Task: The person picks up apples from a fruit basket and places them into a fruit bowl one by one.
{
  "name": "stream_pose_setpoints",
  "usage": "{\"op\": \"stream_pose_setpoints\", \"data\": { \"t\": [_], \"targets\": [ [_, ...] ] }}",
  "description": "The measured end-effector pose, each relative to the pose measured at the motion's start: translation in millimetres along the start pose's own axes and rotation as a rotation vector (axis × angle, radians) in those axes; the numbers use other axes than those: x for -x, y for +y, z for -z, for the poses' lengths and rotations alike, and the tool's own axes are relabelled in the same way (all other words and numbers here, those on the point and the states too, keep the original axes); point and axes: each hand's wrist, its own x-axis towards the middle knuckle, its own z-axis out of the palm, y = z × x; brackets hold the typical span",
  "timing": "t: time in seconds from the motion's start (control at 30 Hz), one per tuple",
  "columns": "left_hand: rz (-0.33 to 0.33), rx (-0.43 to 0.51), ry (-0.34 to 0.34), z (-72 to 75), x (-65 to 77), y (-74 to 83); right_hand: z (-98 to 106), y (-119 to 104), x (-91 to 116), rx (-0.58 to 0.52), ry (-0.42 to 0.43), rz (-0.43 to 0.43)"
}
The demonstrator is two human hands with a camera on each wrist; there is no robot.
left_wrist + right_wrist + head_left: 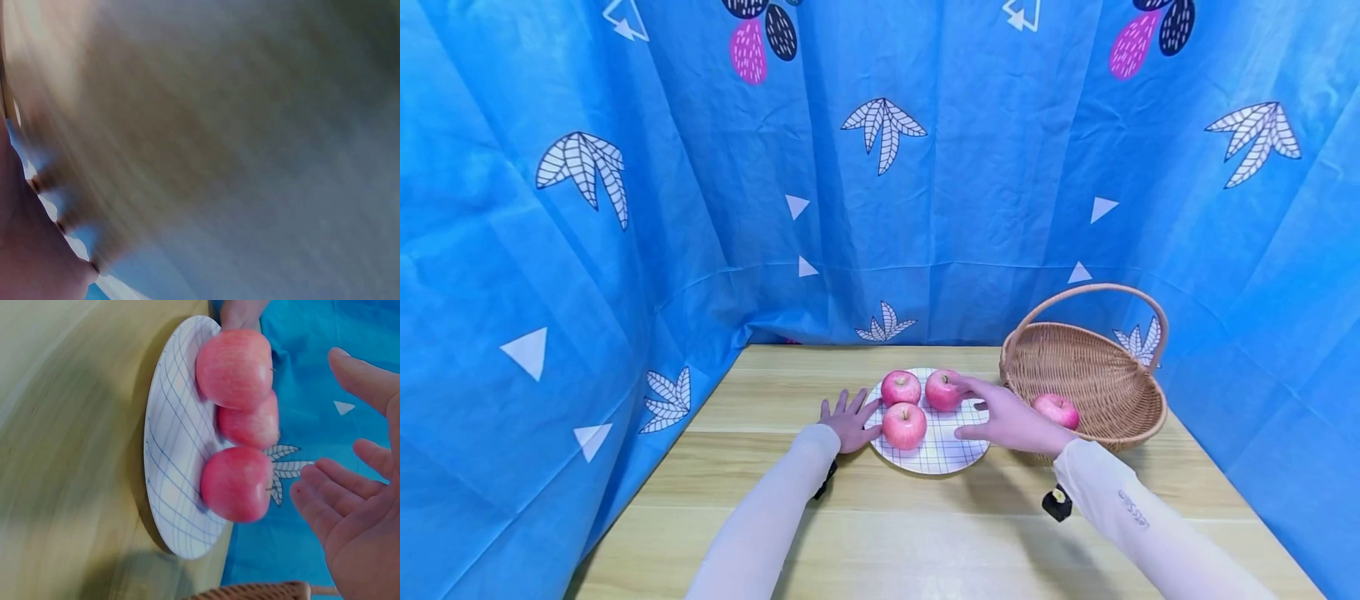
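Note:
A round white plate [958,450] with a blue grid pattern bears three red apples: one at the back left [900,388], one at the front left [904,427] and one at the back right [940,392]. Beside the plate's left rim lies my left hand [851,423], its fingers spread and fairly straight. My right hand [1017,422] reaches over the plate's right side with nothing in its grasp. In the right wrist view its fingers [337,494] are loosely extended, apart from the apples. Another apple [1056,410] sits in the wicker basket [1090,375].
The basket, with a tall arched handle [1097,287], stands at the right of the wooden table [880,542]. A blue patterned curtain [970,208] hangs around the back and sides. The left wrist view is mostly blurred wood surface.

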Motion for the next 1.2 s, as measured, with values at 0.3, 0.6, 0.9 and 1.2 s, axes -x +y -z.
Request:
{"op": "stream_pose_setpoints", "data": {
  "t": [0.3,0.6,0.9,1.2],
  "targets": [
    [0.000,-0.003,0.009,0.6,0.8,0.2,19.3,5.3,16.2,-0.014,0.068,-0.068],
    [0.004,0.004,0.018,-5.6,-4.5,-3.3,45.1,14.9,33.8,-0.039,0.136,-0.093],
    [0.009,0.000,0.021,-8.7,-7.8,-5.5,71.9,37.9,55.6,-0.128,0.218,-0.164],
    [0.005,0.001,0.024,-11.5,-9.0,-6.5,82.2,62.2,70.7,-0.141,0.333,-0.208]
  ]
}}
